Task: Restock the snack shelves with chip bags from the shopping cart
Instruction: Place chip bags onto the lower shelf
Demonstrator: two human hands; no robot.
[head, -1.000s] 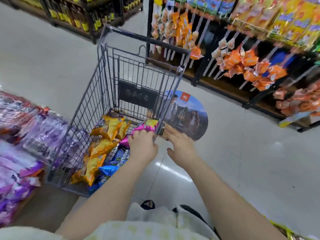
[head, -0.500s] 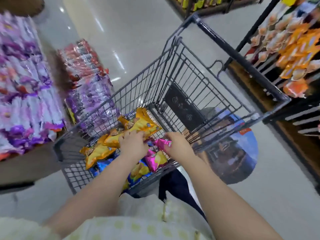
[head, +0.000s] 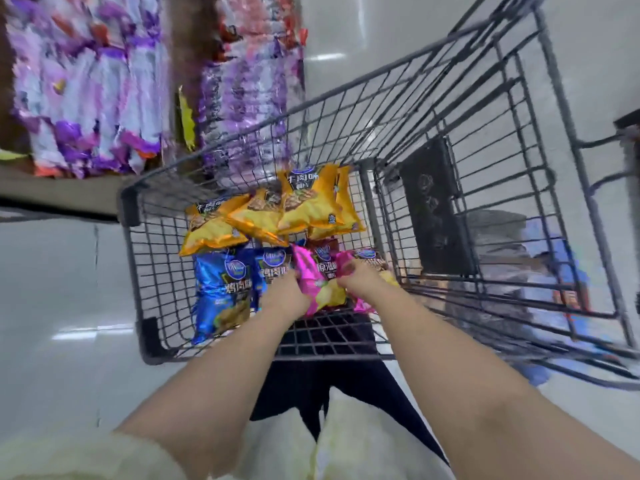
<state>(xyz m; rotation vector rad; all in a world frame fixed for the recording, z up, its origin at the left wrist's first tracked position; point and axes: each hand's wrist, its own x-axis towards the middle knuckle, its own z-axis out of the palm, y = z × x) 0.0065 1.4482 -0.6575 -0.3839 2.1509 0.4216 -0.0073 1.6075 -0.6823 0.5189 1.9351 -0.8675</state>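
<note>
In the cart (head: 126, 206), left hand (head: 284, 297), right hand (head: 362, 280): grips round pink bags (head: 306, 268), fingertips hidden.

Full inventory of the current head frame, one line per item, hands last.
shopping cart: one, dark grey wire, centre of view
yellow chip bags: about four, overlapping, far part of the cart floor
blue chip bags: two, near left of the cart floor
pink chip bags: two, near middle of the cart, under the hands
black panel: one, on the cart's end wall, right
purple-white packs: many, blurred, shelf at upper left
red packs: several, blurred, top centre
floor sticker: one, mostly blue, on the floor behind the cart's wires, right
floor: light grey, glossy
left hand: grips one pink bag's left edge
right hand: grips the other pink bag
</note>
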